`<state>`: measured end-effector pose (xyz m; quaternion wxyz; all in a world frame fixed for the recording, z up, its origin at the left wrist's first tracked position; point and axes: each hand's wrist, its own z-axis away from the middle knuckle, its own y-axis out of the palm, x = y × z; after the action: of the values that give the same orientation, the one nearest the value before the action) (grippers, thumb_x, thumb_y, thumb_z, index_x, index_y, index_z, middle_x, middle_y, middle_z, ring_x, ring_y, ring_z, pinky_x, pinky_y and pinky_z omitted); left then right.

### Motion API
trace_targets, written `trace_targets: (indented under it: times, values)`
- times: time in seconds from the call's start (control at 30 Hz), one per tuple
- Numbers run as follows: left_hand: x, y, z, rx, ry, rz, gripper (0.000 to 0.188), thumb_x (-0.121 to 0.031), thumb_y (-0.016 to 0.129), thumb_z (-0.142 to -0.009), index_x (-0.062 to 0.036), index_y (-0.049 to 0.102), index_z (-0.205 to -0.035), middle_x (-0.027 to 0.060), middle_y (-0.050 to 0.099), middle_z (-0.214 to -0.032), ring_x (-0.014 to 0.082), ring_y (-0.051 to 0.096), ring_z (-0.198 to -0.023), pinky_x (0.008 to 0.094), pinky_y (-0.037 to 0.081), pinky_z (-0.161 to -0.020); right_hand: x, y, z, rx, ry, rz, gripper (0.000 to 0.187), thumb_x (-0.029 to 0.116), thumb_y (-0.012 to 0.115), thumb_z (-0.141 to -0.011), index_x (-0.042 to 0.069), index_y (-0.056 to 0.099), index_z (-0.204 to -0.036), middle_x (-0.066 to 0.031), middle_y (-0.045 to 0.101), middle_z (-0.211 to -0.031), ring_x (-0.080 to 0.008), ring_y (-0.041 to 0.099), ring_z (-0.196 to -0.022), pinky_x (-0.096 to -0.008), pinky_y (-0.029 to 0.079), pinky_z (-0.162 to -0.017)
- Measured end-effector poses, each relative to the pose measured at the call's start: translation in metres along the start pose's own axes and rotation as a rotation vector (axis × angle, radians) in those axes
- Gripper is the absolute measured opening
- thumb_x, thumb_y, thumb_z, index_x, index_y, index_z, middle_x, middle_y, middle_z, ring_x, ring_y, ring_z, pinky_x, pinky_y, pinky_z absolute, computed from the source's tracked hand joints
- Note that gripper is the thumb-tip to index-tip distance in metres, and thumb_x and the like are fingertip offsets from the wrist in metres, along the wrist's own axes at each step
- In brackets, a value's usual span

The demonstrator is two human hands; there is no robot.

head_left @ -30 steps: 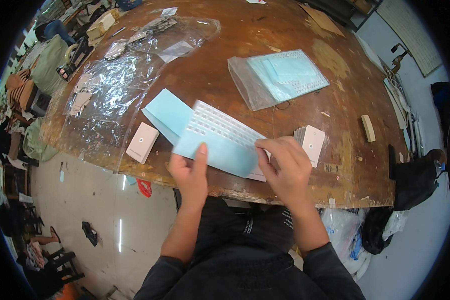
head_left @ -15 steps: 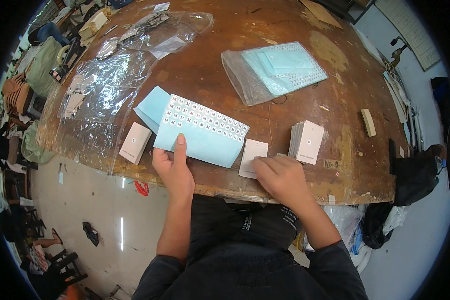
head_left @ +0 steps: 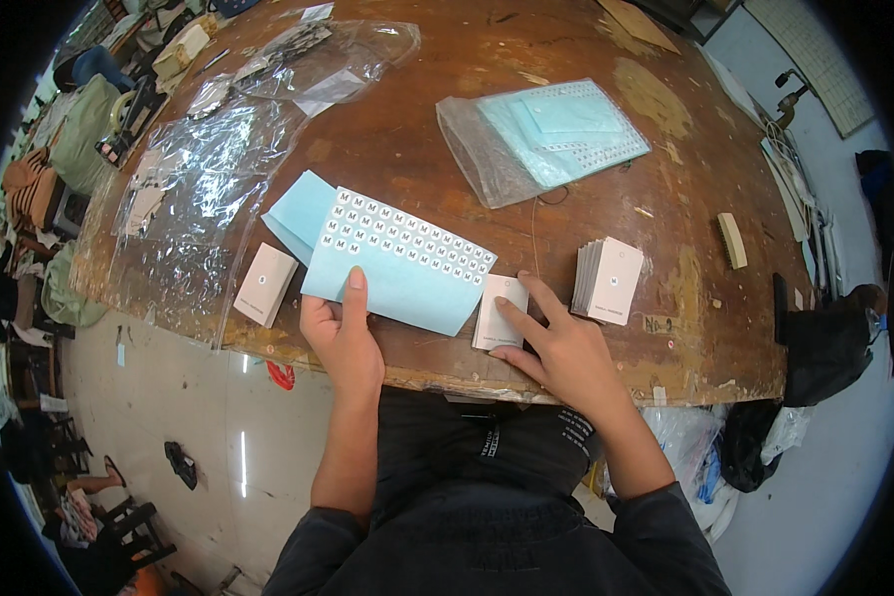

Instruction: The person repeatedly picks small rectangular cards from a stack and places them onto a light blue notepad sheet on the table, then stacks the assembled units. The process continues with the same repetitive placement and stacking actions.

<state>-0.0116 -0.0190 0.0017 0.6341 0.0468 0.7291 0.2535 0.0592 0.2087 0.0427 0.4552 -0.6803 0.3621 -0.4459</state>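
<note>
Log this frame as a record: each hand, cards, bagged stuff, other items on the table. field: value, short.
left_hand: left hand grips light-blue sticker sheet, thumb on top
stickers: white, round, in rows
right_hand: right hand, thumb and fingers spread at middle card
card_stacks: left stack, right stack, both pale
bagged: clear bag with light-blue sheets
other: brush at right, clear plastic at left
surface: worn brown table

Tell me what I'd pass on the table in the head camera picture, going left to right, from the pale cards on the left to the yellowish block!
Left card stack → blue sticker sheet → middle cards → right card stack → small yellowish block.
</note>
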Motion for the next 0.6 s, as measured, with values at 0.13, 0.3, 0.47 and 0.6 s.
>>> trace_targets:
  times: [0.13,0.3,0.47,0.6]
  values:
    - [0.000,0.000,0.000,0.002,0.008,0.004,0.028,-0.007,0.063,-0.099,0.0057,0.061,-0.123,0.0096,0.067,-0.118,0.0120,0.062,-0.104,0.0271,0.049,-0.092,-0.001,0.001,0.000,-0.006,-0.026,0.008,0.048,0.041,0.072,-0.087,0.009,0.068,-0.123,-0.0196,0.052,-0.140,-0.0293,0.071,-0.073,-0.0365,0.058,-0.062]
    - [0.000,-0.001,0.000,0.023,0.007,0.020,0.028,-0.007,0.063,-0.099,0.0055,0.061,-0.124,0.0102,0.066,-0.118,0.0121,0.062,-0.105,0.0268,0.049,-0.091,-0.001,-0.001,0.000,0.001,-0.041,0.001,0.046,0.040,0.072,-0.087,0.009,0.068,-0.122,-0.0196,0.052,-0.139,-0.0291,0.071,-0.078,-0.0363,0.059,-0.063]
    - [0.001,-0.001,0.000,0.004,0.000,0.034,0.028,-0.006,0.063,-0.099,0.0047,0.059,-0.124,0.0104,0.065,-0.120,0.0131,0.062,-0.106,0.0276,0.050,-0.092,0.005,-0.004,0.008,-0.032,-0.017,0.040,0.046,0.038,0.076,-0.085,0.010,0.070,-0.120,-0.0210,0.053,-0.138,-0.0289,0.071,-0.082,-0.0361,0.059,-0.063]
    - [0.001,-0.001,0.000,-0.019,0.003,0.065,0.030,-0.005,0.063,-0.098,0.0040,0.056,-0.126,0.0114,0.063,-0.122,0.0149,0.062,-0.107,0.0296,0.052,-0.092,-0.003,-0.022,0.023,-0.278,0.008,-0.057,0.050,0.036,0.080,-0.081,0.009,0.070,-0.122,-0.0234,0.052,-0.141,-0.0299,0.071,-0.086,-0.0352,0.060,-0.064]
